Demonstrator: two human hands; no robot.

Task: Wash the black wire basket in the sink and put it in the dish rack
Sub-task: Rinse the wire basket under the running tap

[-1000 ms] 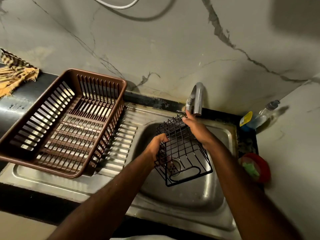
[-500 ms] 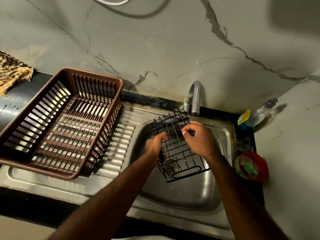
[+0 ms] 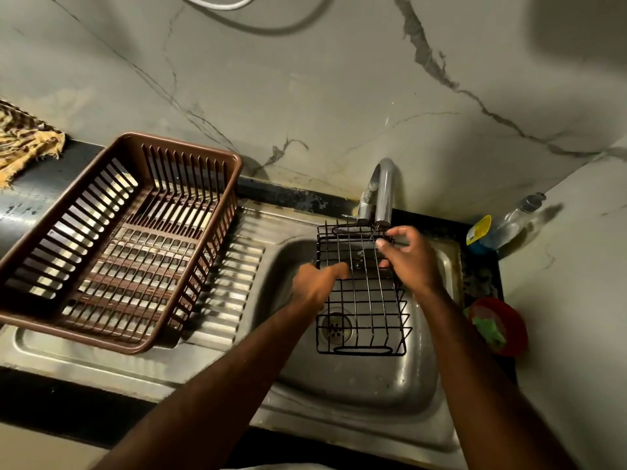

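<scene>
Black wire basket [image 3: 361, 296] sits over the steel sink [image 3: 356, 385] bowl, held up in both my hands, its grid side facing the camera and its far edge right under the tap [image 3: 383, 191] spout. Left hand [image 3: 317, 283] is clenched on the basket's left edge, fingers curled around the wires about midway along that side. Right hand [image 3: 409, 262] grips the upper right corner, thumb and index pinched on the top wires, the other fingers wrapped behind the grid. Basket looks tilted, far end higher and near end lower toward the drain [image 3: 336, 329], which shows through the mesh at lower left. Can't tell if water is running from the spout; no clear stream visible. Brown plastic dish rack [image 3: 112, 245] stands on the ribbed drainboard [image 3: 234, 276] to the left of the bowl, well apart from the basket, nothing in it that I can see. Yellow striped cloth [image 3: 23, 144] lies on the dark counter at far left, beyond the rack. On the right of the sink, a red bowl [image 3: 502, 325] holds something green, and a clear bottle with a yellow label [image 3: 498, 225] lies in the corner against the marble wall [image 3: 339, 96]. White cable [image 3: 217, 3] hangs across the wall at top.
</scene>
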